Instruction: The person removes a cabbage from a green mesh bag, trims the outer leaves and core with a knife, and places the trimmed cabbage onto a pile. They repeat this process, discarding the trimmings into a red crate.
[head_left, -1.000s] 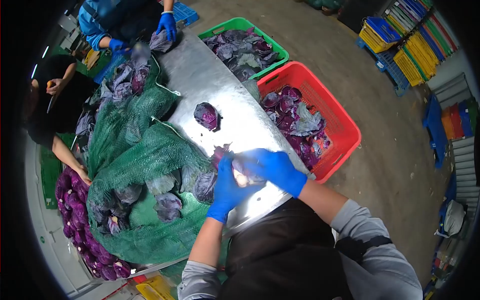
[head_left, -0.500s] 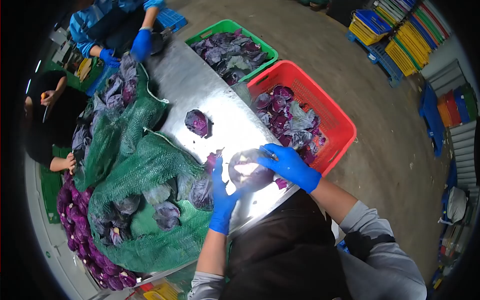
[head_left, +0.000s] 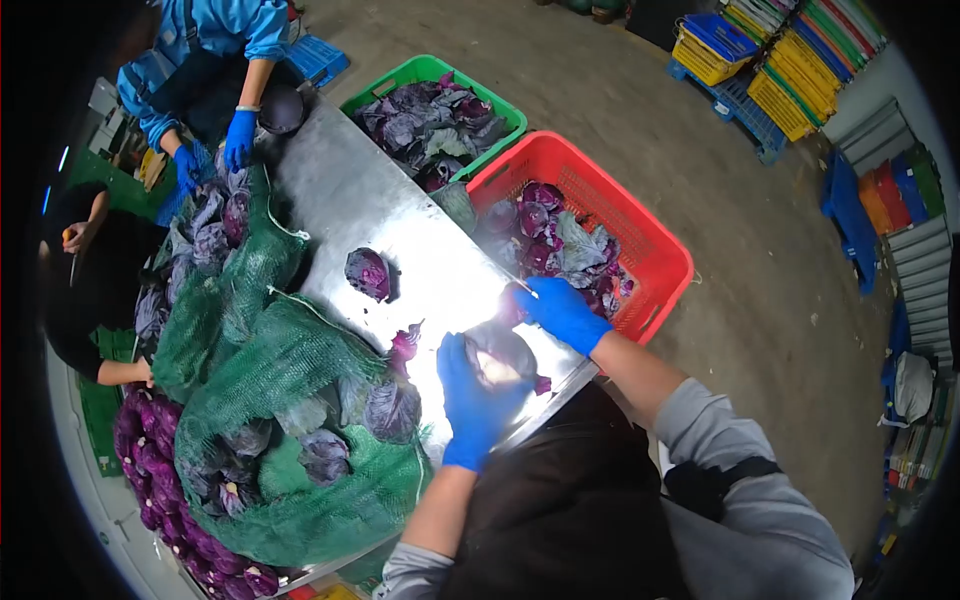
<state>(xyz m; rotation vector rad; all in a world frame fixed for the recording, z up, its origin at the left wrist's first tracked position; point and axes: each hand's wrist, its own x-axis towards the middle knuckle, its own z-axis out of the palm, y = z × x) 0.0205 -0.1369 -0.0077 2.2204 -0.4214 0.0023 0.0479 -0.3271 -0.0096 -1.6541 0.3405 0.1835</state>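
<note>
My blue-gloved left hand [head_left: 475,402]: cupped, half closed, holding a round, dark purple cabbage [head_left: 514,352], pale patch showing, on the shiny grey metal table [head_left: 345,180]. My blue-gloved right hand [head_left: 565,312]: fingers curled, just beyond the cabbage, near the red rectangular plastic crate [head_left: 655,255]; blurred at the fingertips, cannot tell the grip. 1 smaller purple cabbage [head_left: 368,274] lies well apart.

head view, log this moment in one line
left hand: on cabbage; right hand: near red crate; small cabbage: on table
</note>
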